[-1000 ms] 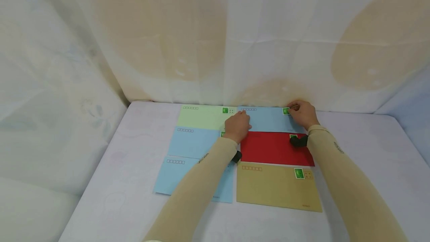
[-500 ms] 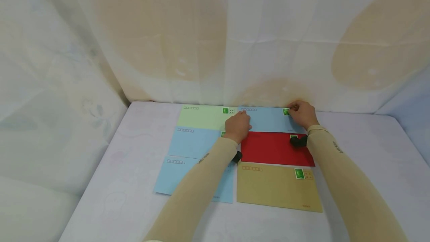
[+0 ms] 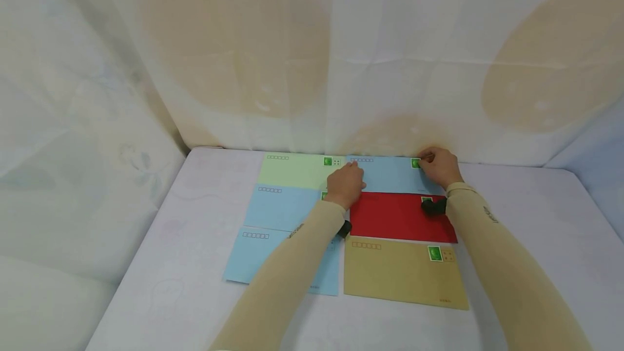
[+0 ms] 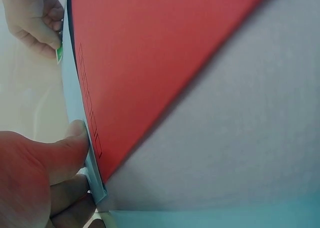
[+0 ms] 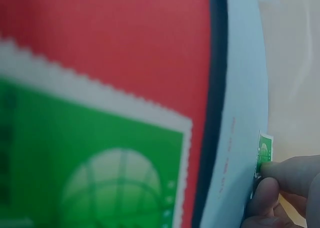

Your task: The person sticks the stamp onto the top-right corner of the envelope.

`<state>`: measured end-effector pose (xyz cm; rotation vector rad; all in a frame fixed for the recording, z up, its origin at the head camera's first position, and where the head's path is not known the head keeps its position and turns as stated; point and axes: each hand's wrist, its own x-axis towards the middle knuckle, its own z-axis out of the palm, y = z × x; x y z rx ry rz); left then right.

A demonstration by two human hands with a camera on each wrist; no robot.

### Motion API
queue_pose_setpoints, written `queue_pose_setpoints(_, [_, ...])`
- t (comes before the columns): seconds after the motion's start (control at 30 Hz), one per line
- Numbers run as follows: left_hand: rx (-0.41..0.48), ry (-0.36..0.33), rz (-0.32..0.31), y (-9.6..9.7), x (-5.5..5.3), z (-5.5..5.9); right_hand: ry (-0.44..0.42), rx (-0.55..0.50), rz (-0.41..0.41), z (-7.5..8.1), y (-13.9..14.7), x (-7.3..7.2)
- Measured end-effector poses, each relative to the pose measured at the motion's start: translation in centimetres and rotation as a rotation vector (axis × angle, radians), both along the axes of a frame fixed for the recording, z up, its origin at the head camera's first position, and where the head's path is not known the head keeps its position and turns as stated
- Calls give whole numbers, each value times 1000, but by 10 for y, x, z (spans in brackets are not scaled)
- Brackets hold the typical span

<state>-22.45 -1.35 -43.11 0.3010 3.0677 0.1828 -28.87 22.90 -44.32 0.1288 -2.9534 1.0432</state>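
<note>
In the head view my left hand (image 3: 345, 184) is at the left end of the back-right light blue envelope (image 3: 390, 175). Its thumb lies on that envelope in the left wrist view, with the other fingers curled at its end. At the envelope's far right corner, my right hand (image 3: 440, 167) pinches a green postage stamp (image 3: 415, 163) between thumb and forefinger. Those fingertips cover part of the stamp (image 5: 265, 148) in the right wrist view. Just in front lies a red envelope (image 3: 390, 215), its own green stamp (image 5: 120, 163) large in the right wrist view.
A tan envelope (image 3: 400, 272) with a green stamp (image 3: 435, 253) lies nearest on the right. Leftward are a pale green envelope (image 3: 292, 171) and two blue envelopes, one behind the other (image 3: 278, 207), partly under my left arm. Patterned cloth (image 3: 273, 69) hangs behind the table (image 3: 180, 221).
</note>
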Motion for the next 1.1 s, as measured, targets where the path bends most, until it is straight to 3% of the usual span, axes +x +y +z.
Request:
queue_pose_setpoints(0.8, [-33,-14,7,3,-3,2,7,-8,20,3,7,2])
queue_pose_setpoints(0.93, [-63,-7,-15,5,-3,2,14,-5,27,4,7,3])
queue_pose_setpoints(1.1, [-101,54,-63,7,-3,1,46,-1,44,9,5,7])
